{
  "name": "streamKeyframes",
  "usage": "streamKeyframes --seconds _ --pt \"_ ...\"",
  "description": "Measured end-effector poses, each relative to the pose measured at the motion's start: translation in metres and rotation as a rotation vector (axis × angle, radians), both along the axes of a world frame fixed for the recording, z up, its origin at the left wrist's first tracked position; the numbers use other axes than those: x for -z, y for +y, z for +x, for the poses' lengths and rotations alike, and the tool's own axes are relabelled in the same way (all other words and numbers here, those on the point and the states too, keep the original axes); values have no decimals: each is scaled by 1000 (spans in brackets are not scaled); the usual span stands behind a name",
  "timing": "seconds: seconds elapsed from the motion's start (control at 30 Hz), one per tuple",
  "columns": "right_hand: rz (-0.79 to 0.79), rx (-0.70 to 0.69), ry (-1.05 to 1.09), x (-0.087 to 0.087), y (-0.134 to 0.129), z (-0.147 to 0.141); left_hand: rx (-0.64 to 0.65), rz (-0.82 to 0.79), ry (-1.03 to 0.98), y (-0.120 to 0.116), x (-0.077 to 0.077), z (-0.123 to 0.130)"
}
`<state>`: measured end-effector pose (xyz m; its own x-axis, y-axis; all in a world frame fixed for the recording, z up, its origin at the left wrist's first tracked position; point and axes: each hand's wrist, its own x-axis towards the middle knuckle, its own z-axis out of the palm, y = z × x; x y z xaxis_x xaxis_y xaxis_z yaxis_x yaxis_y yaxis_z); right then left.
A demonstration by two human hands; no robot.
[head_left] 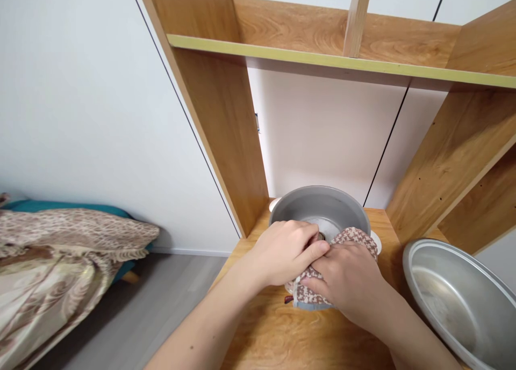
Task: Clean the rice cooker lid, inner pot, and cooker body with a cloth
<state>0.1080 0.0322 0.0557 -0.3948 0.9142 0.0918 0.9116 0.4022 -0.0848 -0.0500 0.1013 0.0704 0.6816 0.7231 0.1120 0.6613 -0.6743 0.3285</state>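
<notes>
"Where's the patterned cloth [312,296]?"
"At the near side of the grey pot [318,203]; I see the right hand [349,276] gripping it."
"Left hand [286,252]?"
"Touching the right one, by the pot (its grip, I can't tell)."

The cloth [357,236] is matt fabric; the pot [318,202], smooth dull metal; the basin [471,295], shinier metal; the desktop [278,338], glossy wood.

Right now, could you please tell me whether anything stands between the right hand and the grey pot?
Yes: the patterned cloth lies under the right hand, at the near side of the grey pot. Nothing else visible intervenes.
</notes>
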Motion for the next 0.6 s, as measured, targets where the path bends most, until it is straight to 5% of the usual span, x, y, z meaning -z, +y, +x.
streamKeyframes --seconds 0.6 --pt "-95 -27 -22 -12 -1 14 27 36 3 0 0 -1"
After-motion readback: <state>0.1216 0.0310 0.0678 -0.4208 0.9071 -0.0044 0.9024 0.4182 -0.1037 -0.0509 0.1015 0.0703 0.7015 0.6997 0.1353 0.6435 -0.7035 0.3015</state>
